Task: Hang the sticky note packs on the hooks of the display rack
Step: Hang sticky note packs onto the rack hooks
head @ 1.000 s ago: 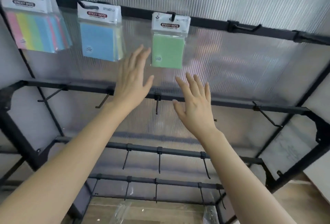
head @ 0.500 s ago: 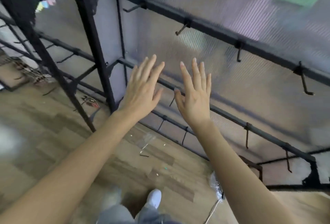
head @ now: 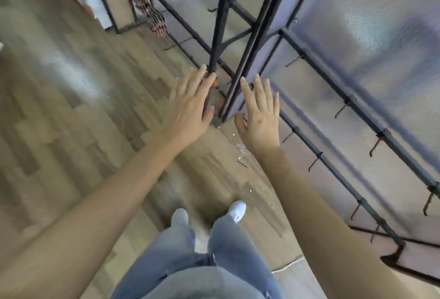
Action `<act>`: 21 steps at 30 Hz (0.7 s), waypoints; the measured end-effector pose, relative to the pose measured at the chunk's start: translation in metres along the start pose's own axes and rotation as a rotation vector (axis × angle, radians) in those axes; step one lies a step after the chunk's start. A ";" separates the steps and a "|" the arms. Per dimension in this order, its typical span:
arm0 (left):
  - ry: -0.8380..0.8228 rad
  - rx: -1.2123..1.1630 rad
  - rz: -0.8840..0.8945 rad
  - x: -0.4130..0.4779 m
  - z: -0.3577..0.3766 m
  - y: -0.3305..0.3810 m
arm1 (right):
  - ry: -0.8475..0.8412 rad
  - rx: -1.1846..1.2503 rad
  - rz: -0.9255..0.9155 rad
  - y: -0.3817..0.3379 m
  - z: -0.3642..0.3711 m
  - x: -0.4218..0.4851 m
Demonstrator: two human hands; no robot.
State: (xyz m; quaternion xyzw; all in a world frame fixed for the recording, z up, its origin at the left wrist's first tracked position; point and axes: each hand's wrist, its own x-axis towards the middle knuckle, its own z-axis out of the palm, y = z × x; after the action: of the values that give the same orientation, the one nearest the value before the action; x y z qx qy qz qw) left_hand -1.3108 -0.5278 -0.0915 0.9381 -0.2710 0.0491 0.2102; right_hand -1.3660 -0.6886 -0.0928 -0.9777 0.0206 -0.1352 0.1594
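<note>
**Left grip (head: 190, 106) and right grip (head: 259, 117) both spread wide, holding nothing**

Both are bare hands seen from the back, reaching forward and down at the end of bare forearms. On each, the fingers are straight and fanned apart. The two hang side by side with a gap between them.

The left grip lies in front of the foot of a black corner post (head: 222, 13) of the display rack (head: 357, 106). Whether its fingertips touch the post cannot be told. A small orange-red thing shows just past those fingertips, too blurred to name. The right grip is in front of the low rails of the same rack, to the right of the post.

Rows of short dark hooks (head: 340, 110) stick out along the rails, and those in view are bare. Behind the rails stands a ribbed, cloudy panel (head: 369, 25). Where the sticky note packs are cannot be told from this view.

Further back on the left stands a second rack (head: 112, 13) with patterned items (head: 147, 6) hanging on it, too blurred to name.

Below lies a wood-plank floor (head: 71, 108). The person's pale blue jeans (head: 226, 263) and white shoes (head: 238, 208) show at the bottom, toes towards the rack
</note>
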 end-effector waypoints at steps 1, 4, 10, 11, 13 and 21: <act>-0.005 0.018 -0.023 -0.006 -0.003 -0.014 | -0.007 0.012 -0.006 -0.013 0.010 0.004; -0.001 0.041 -0.110 -0.022 -0.012 -0.052 | -0.041 0.046 -0.043 -0.048 0.034 0.014; 0.039 0.048 -0.260 -0.031 -0.023 -0.109 | -0.116 0.092 -0.162 -0.092 0.079 0.044; 0.041 0.056 -0.280 -0.029 -0.024 -0.119 | -0.120 0.098 -0.177 -0.098 0.086 0.052; 0.045 0.065 -0.303 -0.022 -0.027 -0.137 | -0.141 0.117 -0.189 -0.109 0.099 0.070; -0.035 0.113 -0.299 0.050 -0.037 -0.219 | -0.213 0.106 -0.224 -0.142 0.148 0.166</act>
State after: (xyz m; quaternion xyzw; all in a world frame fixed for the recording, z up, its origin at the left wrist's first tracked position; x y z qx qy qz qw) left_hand -1.1522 -0.3692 -0.1282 0.9790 -0.1287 0.0159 0.1574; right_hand -1.1662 -0.5223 -0.1395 -0.9729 -0.1126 -0.0485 0.1959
